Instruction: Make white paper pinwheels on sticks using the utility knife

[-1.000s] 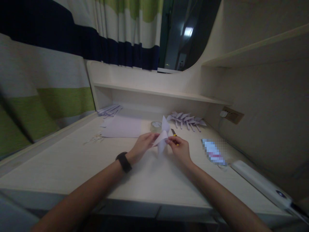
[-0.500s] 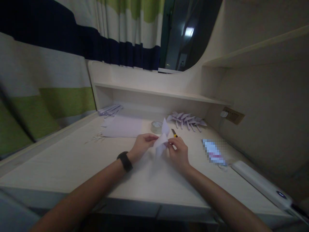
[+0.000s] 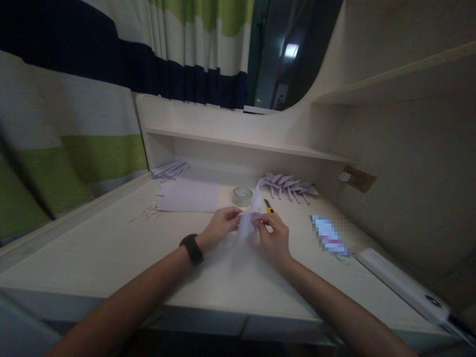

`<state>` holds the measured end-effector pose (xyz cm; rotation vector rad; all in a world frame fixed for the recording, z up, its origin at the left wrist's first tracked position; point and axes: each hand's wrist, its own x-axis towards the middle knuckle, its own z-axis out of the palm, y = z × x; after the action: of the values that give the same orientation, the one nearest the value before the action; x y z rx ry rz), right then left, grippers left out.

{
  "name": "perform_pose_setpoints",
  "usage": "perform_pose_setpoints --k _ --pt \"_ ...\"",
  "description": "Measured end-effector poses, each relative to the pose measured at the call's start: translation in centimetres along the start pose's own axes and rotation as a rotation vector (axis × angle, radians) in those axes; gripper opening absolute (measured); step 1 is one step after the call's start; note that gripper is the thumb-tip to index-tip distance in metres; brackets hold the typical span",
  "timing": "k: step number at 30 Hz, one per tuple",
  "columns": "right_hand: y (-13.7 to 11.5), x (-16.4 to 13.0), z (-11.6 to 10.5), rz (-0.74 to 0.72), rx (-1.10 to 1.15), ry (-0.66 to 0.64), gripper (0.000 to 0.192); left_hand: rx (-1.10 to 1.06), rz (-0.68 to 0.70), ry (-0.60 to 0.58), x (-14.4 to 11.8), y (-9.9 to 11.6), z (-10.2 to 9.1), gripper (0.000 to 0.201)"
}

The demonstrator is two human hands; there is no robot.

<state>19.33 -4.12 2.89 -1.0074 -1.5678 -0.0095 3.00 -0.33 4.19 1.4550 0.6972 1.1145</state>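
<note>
Between my two hands is a white paper pinwheel [image 3: 246, 225], its pointed vanes partly curled and its lower part blurred. My left hand [image 3: 222, 224], with a black watch on the wrist, pinches the paper from the left. From the right, the thumb and fingertips of my right hand [image 3: 274, 234] grip it near its middle. A roll of clear tape [image 3: 242, 197] lies just beyond the paper. A yellow utility knife [image 3: 269, 206] with its blade out rests beyond my right hand.
Several pinwheels on paper sticks [image 3: 288, 186] lie at the back right. White sheets [image 3: 191, 193], paper sticks [image 3: 171, 170] and small thin pieces [image 3: 150, 212] are at the left. A phone [image 3: 329, 234] and a long white device [image 3: 403, 285] lie at the right, below a wall socket [image 3: 359, 178].
The paper pinwheel has turned in my fingers: its upper vane leans further right, and the vane between my hands sits flatter. Both hands stay nearly in place.
</note>
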Motion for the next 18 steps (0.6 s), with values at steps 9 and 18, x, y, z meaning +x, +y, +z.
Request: perform_pose_setpoints --k 9,18 --pt "-0.18 -0.37 0.29 -0.053 -0.078 -0.014 0.013 0.103 0.076 -0.016 0.18 -0.58 0.46 0.026" --pt "0.13 -0.02 -0.22 -0.244 -0.216 -0.066 0.008 0.03 0.002 -0.035 -0.27 -0.55 0.11 0.023"
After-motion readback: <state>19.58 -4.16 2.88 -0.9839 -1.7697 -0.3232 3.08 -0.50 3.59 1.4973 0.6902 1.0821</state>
